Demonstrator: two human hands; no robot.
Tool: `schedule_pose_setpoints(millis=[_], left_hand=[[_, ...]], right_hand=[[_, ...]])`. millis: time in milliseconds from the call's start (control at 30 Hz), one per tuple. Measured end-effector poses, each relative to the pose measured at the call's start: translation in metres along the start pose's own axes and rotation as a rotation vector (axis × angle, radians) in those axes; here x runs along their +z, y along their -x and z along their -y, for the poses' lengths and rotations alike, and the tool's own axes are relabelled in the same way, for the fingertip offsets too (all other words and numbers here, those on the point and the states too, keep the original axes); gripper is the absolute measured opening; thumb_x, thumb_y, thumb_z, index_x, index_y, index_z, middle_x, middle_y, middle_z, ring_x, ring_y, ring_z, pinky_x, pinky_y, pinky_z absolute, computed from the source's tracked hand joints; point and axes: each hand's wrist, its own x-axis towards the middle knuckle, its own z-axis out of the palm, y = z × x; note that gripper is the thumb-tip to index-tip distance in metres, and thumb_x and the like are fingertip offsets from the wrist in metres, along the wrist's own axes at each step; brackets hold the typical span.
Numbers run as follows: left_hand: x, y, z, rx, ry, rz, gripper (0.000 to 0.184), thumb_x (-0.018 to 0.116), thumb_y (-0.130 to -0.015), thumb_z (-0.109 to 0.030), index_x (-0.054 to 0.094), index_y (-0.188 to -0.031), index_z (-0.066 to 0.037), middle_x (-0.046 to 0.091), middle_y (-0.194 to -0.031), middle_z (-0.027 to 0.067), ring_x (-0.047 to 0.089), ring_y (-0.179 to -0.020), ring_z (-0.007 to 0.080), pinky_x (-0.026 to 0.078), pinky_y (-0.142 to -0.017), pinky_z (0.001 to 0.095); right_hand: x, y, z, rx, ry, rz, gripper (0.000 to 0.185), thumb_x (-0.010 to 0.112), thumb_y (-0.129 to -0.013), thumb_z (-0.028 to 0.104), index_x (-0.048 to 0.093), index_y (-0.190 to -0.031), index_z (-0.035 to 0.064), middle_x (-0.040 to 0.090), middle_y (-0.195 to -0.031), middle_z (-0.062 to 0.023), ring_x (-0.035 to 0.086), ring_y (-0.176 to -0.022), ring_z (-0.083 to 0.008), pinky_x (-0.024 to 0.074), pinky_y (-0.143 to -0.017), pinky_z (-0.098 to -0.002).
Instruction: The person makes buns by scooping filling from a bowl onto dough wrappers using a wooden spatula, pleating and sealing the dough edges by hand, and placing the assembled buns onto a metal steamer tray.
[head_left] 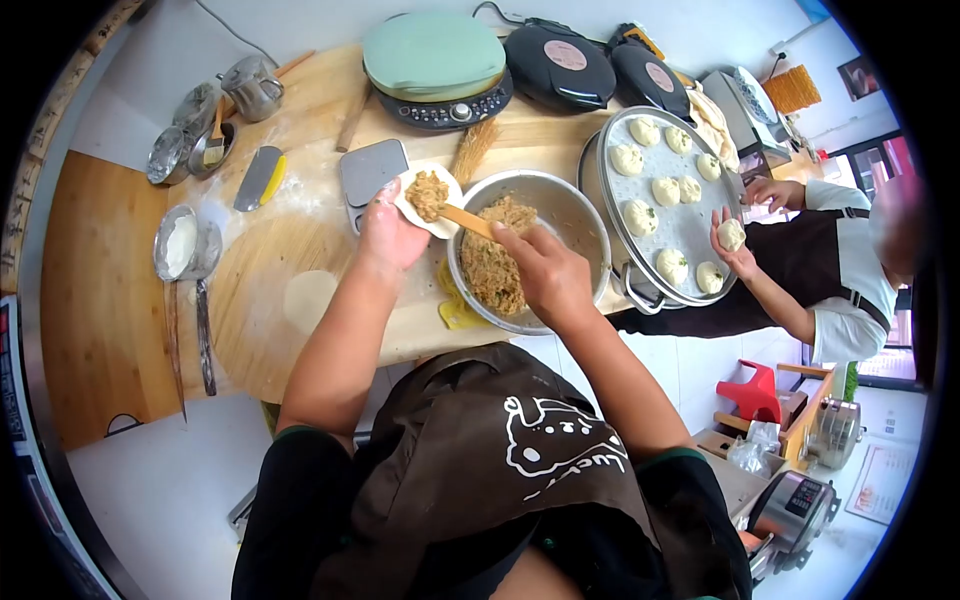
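Observation:
My left hand (393, 235) holds a round dough wrapper (408, 207) from below, its fingers mostly hidden under it. A heap of brown filling (427, 194) lies on the wrapper. With my right hand (548, 275) I grip a wooden spatula (466, 221), whose tip touches the filling. Under the right hand stands a metal bowl (590, 235) holding more filling (493, 268). Another flat dough round (311, 292) rests on the wooden table (250, 330) left of my left forearm.
A steamer tray (690, 233) with several buns stands right of the bowl; a co-worker (830, 240) beside it holds a bun (731, 235). At the back are a green electric griddle (434, 55) and a kitchen scale (372, 168). A scraper (258, 180) and a flour pan (186, 245) are left.

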Motion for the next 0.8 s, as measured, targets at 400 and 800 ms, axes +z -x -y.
schedule_pose_setpoints(millis=[400,800], left_hand=[[-0.163,-0.183,-0.100,0.092,-0.214,-0.233,0.042,0.040,-0.107,-0.027,0.054,-0.135,0.001,0.060,-0.136,0.0173,0.059,-0.124,0.0350,0.043,-0.111,0.0545],[-0.140,-0.175,-0.112,0.062,-0.580,-0.436,0.036,0.047,-0.103,-0.024,0.058,-0.127,0.000,0.067,-0.123,0.0153,0.068,-0.108,0.0335,0.055,-0.093,0.0531]], right_hand=[[-0.018,0.074,-0.011,0.329,-0.102,-0.032,0.051,0.062,-0.084,0.002,0.064,-0.132,0.0209,0.059,-0.091,-0.0067,0.064,-0.073,-0.0301,0.0540,-0.061,-0.0415],[-0.025,0.092,-0.012,0.360,-0.118,-0.108,0.046,0.061,-0.083,0.003,0.066,-0.127,0.0161,0.059,-0.089,-0.0086,0.064,-0.072,-0.0324,0.0539,-0.061,-0.0433]])
